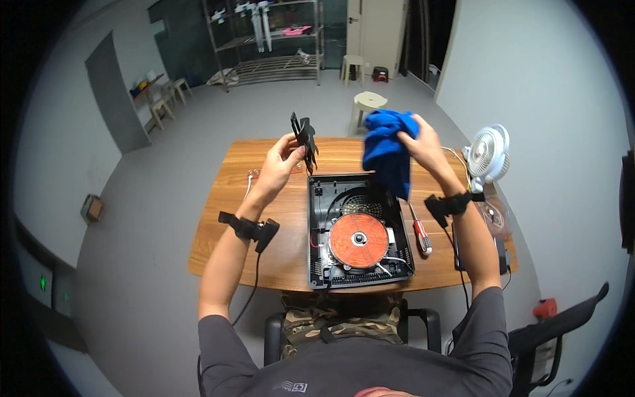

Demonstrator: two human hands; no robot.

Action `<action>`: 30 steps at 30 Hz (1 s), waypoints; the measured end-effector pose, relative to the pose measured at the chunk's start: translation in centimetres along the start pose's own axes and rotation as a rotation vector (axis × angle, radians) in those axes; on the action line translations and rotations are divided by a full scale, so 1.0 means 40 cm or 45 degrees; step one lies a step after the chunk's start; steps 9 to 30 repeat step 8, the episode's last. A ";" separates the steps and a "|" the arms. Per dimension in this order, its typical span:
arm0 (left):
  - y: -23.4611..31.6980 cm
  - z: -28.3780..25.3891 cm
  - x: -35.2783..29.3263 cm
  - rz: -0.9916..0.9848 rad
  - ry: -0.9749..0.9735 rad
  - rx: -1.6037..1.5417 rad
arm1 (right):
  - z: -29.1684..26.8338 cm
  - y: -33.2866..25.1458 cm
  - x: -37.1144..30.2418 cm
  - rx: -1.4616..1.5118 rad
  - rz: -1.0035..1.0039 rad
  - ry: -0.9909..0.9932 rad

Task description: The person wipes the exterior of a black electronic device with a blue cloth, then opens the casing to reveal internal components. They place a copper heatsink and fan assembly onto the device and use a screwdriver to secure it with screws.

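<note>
My left hand (281,164) is raised over the table's far left part, its fingers closed on a black fan wheel (305,137) held nearly edge-on. To the right, my right hand (424,144) grips a crumpled blue cloth (389,147), which hangs down over the far end of an opened appliance. That appliance, an induction cooker base (311,231), lies on the table between my forearms. Inside it sit a round copper-coloured coil (345,250) and, beyond it, a round vent grille (360,204). Beside its right wall rests a red and white screwdriver (422,239).
The wooden table (221,231) carries a small white fan (486,155) with a cable at its right edge. A dark flat object is partly hidden by my right forearm. Past the table stand a cream stool (369,100) and a metal rack (264,66).
</note>
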State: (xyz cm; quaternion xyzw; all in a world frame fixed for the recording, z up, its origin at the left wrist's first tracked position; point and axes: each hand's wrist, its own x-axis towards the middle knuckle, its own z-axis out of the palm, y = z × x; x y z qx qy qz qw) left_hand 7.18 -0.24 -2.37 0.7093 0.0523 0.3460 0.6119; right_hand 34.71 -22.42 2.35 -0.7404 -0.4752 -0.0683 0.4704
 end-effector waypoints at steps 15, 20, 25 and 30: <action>-0.041 0.135 0.008 -0.044 -0.078 -0.140 | 0.113 -0.175 -0.045 0.507 -0.234 0.067; -0.041 0.135 0.008 -0.044 -0.078 -0.140 | 0.113 -0.175 -0.045 0.507 -0.234 0.067; -0.041 0.135 0.008 -0.044 -0.078 -0.140 | 0.113 -0.175 -0.045 0.507 -0.234 0.067; -0.041 0.135 0.008 -0.044 -0.078 -0.140 | 0.113 -0.175 -0.045 0.507 -0.234 0.067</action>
